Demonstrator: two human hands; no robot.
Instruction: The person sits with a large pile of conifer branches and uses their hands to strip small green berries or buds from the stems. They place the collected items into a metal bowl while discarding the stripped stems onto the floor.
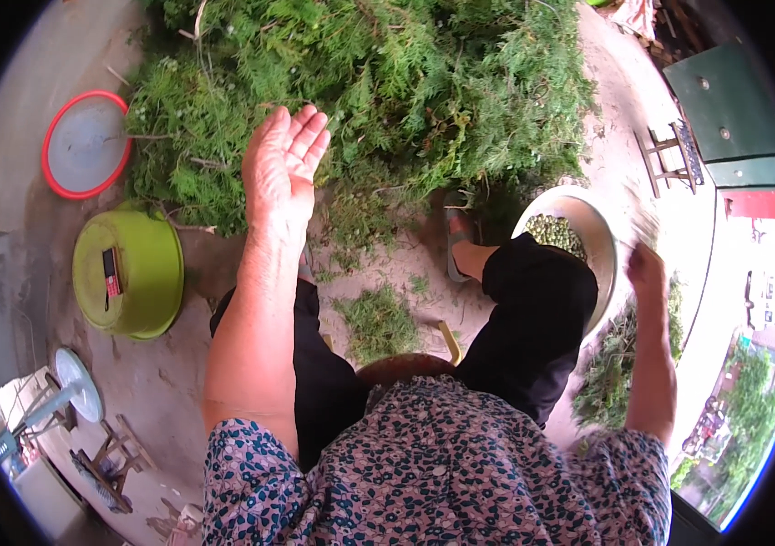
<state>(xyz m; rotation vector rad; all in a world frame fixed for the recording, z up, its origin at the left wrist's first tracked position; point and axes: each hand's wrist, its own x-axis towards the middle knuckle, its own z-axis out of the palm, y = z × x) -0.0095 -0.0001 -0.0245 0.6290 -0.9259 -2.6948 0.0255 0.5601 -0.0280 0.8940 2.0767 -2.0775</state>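
A big heap of green evergreen branches point(387, 100) with scale-like leaves lies in front of me. My left hand point(283, 173) is raised over its near edge, palm up and fingers stretched, holding nothing. Off to the right, my right hand point(645, 268) looks closed and is slightly blurred. A smeared, feathery evergreen sprig point(647, 223) sticks out beyond it. Between that hand and my knee stands a metal basin point(601, 227), partly hidden by my leg. Small round green cones or seeds point(556, 235) lie inside it.
An upturned lime-green tub point(155, 273) with a small dark object point(112, 273) on top stands left, near a red-rimmed round tray point(87, 146). Loose clippings point(378, 323) lie between my feet; more stripped sprigs point(610, 373) lie right. A small stool point(674, 159) stands far right.
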